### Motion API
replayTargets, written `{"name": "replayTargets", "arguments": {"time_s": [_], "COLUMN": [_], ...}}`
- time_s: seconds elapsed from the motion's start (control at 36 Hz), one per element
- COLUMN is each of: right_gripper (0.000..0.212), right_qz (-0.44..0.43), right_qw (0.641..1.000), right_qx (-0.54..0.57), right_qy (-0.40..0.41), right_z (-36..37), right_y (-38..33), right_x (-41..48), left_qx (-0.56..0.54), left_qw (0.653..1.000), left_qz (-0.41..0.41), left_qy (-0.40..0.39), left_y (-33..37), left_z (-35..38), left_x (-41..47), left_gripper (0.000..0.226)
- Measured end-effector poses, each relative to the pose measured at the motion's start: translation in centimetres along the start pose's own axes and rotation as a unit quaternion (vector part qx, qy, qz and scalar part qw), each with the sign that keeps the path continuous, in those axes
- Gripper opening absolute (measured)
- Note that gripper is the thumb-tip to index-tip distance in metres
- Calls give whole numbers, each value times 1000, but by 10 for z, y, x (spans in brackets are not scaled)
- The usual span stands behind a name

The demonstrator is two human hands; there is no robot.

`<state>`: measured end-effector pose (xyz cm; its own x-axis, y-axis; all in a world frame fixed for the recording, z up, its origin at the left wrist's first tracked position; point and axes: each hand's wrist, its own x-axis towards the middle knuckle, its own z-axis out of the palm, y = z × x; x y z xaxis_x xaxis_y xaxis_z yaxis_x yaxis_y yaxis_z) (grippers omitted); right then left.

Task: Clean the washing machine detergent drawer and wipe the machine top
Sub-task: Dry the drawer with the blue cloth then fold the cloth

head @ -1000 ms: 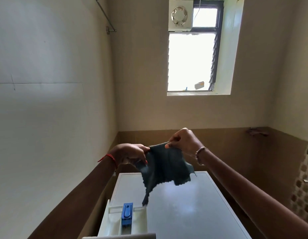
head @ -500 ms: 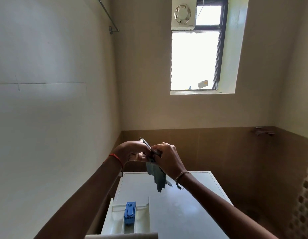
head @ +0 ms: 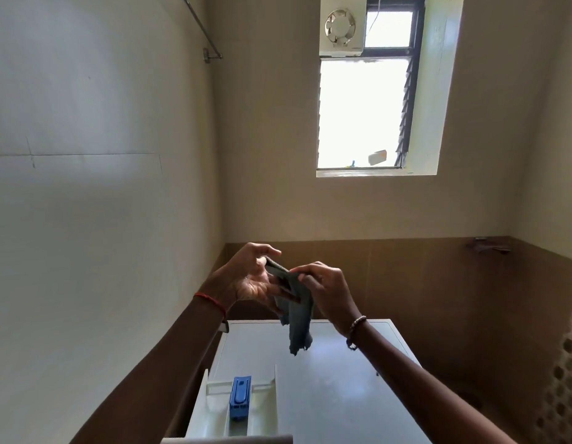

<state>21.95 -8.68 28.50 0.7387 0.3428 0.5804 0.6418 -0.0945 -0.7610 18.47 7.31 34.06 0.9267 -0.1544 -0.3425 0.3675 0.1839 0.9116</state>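
- Cloth (head: 296, 302): a second ago it was stretched wide between both hands; half a second ago it was bunched between them; now it hangs as a narrow folded strip, with its ragged end above the machine top (head: 342, 379) and not touching it.
- Left hand (head: 249, 280): it has gone from clenched to loose, with the palm towards the camera and the fingers spread. The cloth's upper end lies against them.
- Right hand (head: 329, 293): it keeps pinching the cloth near the fold, with the fingers curled over it, just beside the left hand.
- Camera: it has tilted slightly, so the window (head: 364, 113) sits higher in the frame.
- Drawer (head: 211, 408): it is white and pulled out at the machine's front left. A blue insert (head: 240, 397) stands in its middle compartment.
- Drawer front: it is cut off by the bottom edge. The floors of the side compartments are hard to read.
- Left hand's lower fingers: they are hidden behind the cloth.
- Window glass: it is blown out white. The small things on the sill are too small to tell.
- Dark fitting (head: 486, 246) on the right wall: I cannot tell what it is.
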Motion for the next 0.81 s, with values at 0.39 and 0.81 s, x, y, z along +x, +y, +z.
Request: {"name": "replayTargets", "arguments": {"time_s": [0.39, 0.81], "right_gripper": [21, 3], "right_qz": [248, 401], "right_qw": [941, 853], "right_qx": [229, 331], "right_qy": [0, -43], "right_z": [-37, -70], "right_y": [-22, -12], "right_x": [39, 45], "left_qx": [59, -48], "left_qw": [989, 990], "left_qz": [120, 119], "left_qy": [59, 54], "left_y": [-48, -39], "left_z": [-11, 3], "left_x": [14, 13], "left_gripper": [76, 13]}}
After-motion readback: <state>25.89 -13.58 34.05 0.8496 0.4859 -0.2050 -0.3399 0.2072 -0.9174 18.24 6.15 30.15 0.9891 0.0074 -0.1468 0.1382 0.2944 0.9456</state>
